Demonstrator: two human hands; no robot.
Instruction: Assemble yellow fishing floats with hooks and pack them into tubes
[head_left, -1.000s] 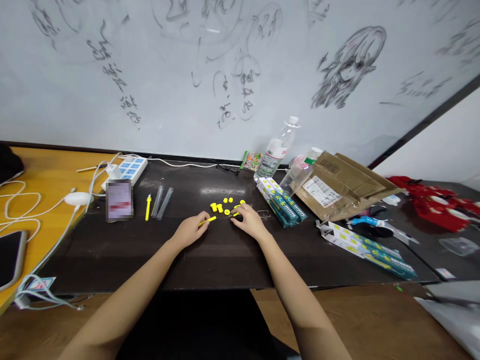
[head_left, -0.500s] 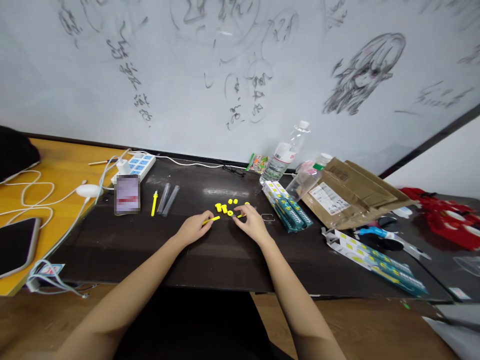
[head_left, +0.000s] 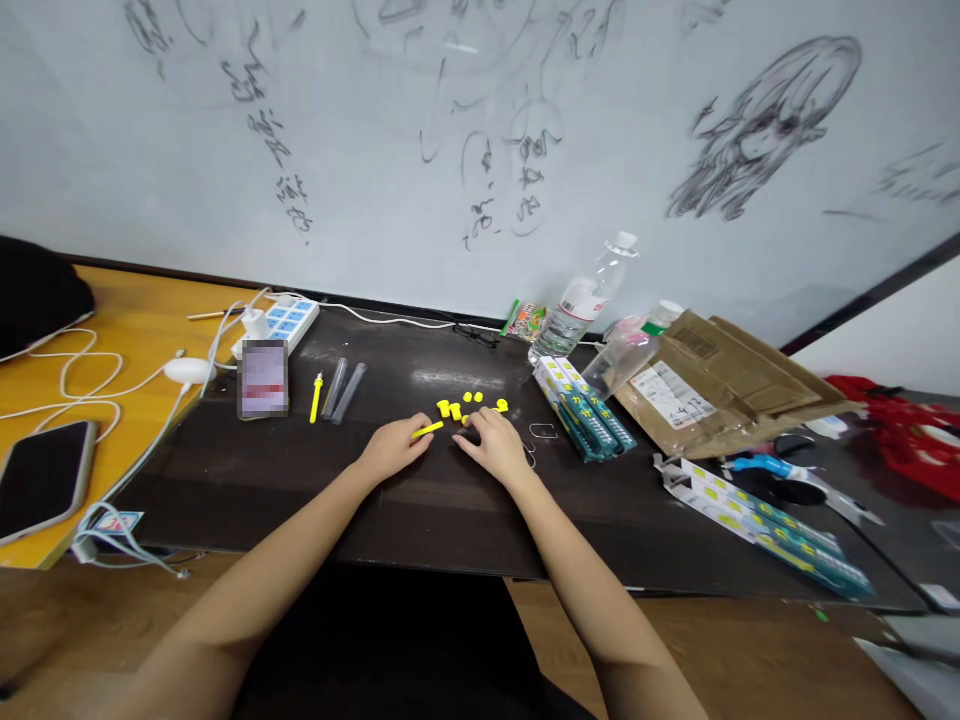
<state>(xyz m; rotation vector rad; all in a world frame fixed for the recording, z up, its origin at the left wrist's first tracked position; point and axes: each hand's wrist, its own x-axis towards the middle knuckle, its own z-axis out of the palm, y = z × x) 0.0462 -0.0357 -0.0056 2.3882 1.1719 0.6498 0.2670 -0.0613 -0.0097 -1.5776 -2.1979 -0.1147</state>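
Below a scrawled whiteboard [head_left: 337, 150], your left hand [head_left: 394, 448] pinches a yellow stick [head_left: 430, 429] midway across the table [head_left: 450, 520], where your right hand [head_left: 497, 447], its grip unclear, could knock yellow parts [head_left: 455, 411] toward the front edge.

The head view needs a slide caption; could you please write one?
Left hand holding a yellow stick, right hand at small yellow parts on a dark table.
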